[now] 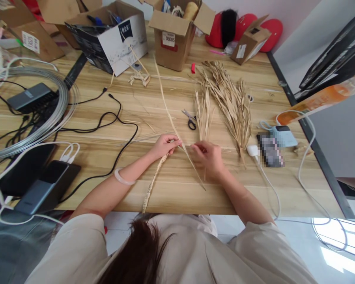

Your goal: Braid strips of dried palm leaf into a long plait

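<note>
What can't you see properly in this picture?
All in the head view:
Braided strip: its lower end, lost at the table's edge.
Right hand: blurred and curled, hiding whether it grips anything.
Pixelated thing: masked by blocks.
Orange bottle: one end, cut off by the right edge.

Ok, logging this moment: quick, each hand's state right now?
Left hand: closed, holding the braided strip.
Right hand: curled; whether it holds anything can't be told.

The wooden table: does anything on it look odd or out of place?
Yes. Right of the dried straw bundle, a dark item shows as blocky squares, hiding its details. On the left, black cables sprawl untidily. I see no spill.
</note>
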Action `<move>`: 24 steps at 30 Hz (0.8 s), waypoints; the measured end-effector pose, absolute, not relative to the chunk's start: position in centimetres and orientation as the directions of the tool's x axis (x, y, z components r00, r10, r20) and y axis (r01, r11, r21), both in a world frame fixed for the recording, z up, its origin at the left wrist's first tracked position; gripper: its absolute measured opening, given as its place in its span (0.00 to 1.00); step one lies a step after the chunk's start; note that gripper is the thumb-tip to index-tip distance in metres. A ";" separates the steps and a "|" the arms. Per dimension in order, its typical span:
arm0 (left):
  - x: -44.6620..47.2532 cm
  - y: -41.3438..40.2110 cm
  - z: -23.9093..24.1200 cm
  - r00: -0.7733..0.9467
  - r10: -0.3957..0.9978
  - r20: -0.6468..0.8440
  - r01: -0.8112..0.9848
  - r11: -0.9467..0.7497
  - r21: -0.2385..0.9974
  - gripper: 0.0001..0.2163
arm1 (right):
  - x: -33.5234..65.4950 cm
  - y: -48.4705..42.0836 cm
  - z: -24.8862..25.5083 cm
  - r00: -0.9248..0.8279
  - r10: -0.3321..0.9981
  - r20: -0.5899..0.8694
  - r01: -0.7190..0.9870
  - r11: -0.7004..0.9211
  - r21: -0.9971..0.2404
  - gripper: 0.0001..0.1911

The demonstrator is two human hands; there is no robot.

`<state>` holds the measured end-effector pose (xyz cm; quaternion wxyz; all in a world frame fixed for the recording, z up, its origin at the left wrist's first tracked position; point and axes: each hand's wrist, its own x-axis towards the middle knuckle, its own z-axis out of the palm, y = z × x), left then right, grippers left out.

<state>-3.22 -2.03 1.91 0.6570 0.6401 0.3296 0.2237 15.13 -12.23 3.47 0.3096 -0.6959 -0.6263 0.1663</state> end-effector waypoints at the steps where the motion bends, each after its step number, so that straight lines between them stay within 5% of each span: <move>1: -3.2 -2.0 1.9 0.686 0.713 -0.144 0.122 0.082 0.989 0.14 | 15.8 -12.1 3.5 0.195 0.966 0.169 0.815 -0.064 -0.576 0.18; 5: -3.2 -2.1 2.0 0.689 0.709 -0.152 0.116 0.099 0.988 0.14 | 17.9 -11.7 2.9 0.252 0.964 0.083 0.906 -0.205 -0.370 0.23; 12: -3.1 -2.1 2.3 0.656 0.732 -0.185 0.112 0.147 0.983 0.12 | 20.0 -11.3 2.5 0.380 0.910 0.167 0.756 -0.202 -0.622 0.17; 21: -2.8 -2.1 2.2 0.634 0.747 -0.200 0.084 0.191 0.978 0.10 | 24.2 -11.4 3.8 0.498 0.784 0.370 0.814 -0.274 -0.513 0.15; 24: -2.7 -2.1 2.2 0.633 0.749 -0.196 0.071 0.195 0.978 0.11 | 21.8 -11.4 3.7 0.441 0.846 0.299 0.692 -0.109 -0.713 0.12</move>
